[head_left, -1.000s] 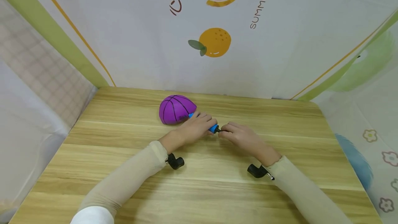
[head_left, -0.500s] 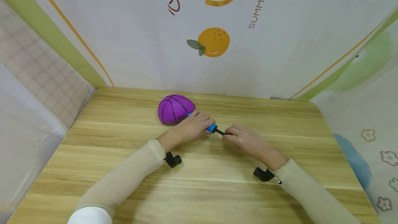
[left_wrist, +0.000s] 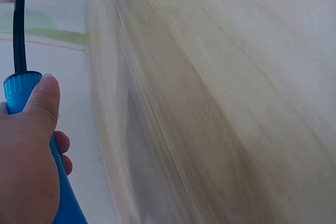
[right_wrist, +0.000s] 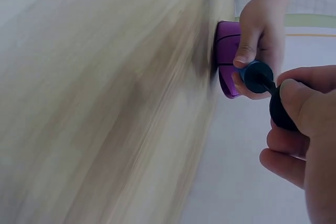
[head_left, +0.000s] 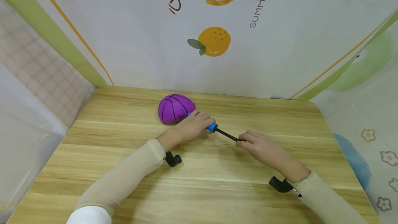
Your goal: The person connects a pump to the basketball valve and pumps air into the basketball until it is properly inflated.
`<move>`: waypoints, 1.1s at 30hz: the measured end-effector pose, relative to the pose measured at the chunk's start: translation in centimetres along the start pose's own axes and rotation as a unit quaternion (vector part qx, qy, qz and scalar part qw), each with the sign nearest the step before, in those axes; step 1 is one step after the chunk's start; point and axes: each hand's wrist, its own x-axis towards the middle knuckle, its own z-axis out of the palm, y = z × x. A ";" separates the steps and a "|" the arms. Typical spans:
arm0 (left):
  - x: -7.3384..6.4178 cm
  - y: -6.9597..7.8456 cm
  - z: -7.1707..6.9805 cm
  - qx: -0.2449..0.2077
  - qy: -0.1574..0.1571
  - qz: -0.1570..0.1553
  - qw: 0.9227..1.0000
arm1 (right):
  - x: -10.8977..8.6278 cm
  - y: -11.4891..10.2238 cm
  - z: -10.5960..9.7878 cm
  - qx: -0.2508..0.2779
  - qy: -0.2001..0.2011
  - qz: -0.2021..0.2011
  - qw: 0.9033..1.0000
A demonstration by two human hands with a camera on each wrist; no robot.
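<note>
A blue hand pump (head_left: 211, 127) lies between both hands, its far end right at a purple ball (head_left: 174, 109). My left hand (head_left: 193, 127) grips the pump's blue barrel (left_wrist: 68, 198), thumb along it near the ribbed cap. From the cap a long stretch of black rod (head_left: 228, 134) shows. At the rod's outer end my right hand (head_left: 264, 149) pinches the round black handle (right_wrist: 283, 109) between thumb and fingers. The ball has black basketball lines and looks half collapsed, like a dome on the table. The join of pump and ball is hidden behind my left hand.
The wood-grain table (head_left: 199, 189) runs back to a white cloth (head_left: 140, 51) printed with oranges and lettering. More printed cloth hangs at both sides. Black wrist mounts (head_left: 281, 184) stick out below each forearm.
My right hand has drawn the handle away to the right and toward the front, so much more rod shows. The left hand and the ball have hardly moved.
</note>
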 end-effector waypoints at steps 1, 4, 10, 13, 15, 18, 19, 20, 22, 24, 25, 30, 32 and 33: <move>0.0 0.0 0.0 -0.001 0.002 0.001 1.000 | -0.2 -0.1 -0.2 -0.001 0.004 0.000 1.000; -0.1 -0.1 0.0 -0.003 0.005 0.003 1.000 | -0.8 -0.4 -0.6 -0.004 0.010 0.006 1.000; -0.1 0.1 0.2 0.000 -0.003 0.005 1.000 | -1.9 -0.8 -0.8 -0.009 0.004 0.024 1.000; -0.1 0.2 0.1 0.007 -0.005 0.003 1.000 | -1.9 -0.9 -0.7 -0.006 0.004 0.024 1.000; -0.1 0.3 0.0 0.009 -0.005 -0.001 1.000 | -1.6 -0.8 -0.6 -0.002 0.004 0.021 1.000; -0.2 0.4 -0.1 0.010 -0.005 -0.007 1.000 | -0.9 -0.4 -0.1 0.004 0.005 0.014 1.000; -0.2 0.4 -0.2 0.011 -0.005 -0.010 1.000 | -0.7 -0.3 0.1 0.007 0.005 0.013 1.000; -0.2 0.4 -0.2 0.012 -0.005 -0.012 1.000 | -0.4 -0.2 0.3 0.008 0.005 0.012 1.000; -0.2 0.4 -0.3 0.013 -0.003 -0.014 1.000 | 0.1 0.0 0.7 0.012 0.004 0.014 1.000; -0.1 0.4 -0.2 0.017 -0.002 -0.015 1.000 | 0.6 0.2 1.1 0.012 -0.002 0.019 1.000; -0.1 0.5 -0.2 0.020 -0.002 -0.015 1.000 | 0.8 0.3 1.3 0.012 -0.004 0.021 1.000; 0.0 0.5 0.0 0.029 0.000 -0.015 0.999 | 1.9 0.7 2.3 0.011 -0.019 0.028 0.999; 0.1 0.6 0.1 0.031 0.005 -0.015 0.999 | 2.5 0.9 2.8 0.012 -0.018 0.030 0.999; 0.1 0.6 0.2 0.032 0.007 -0.014 0.999 | 2.7 0.9 3.0 0.012 -0.017 0.030 0.999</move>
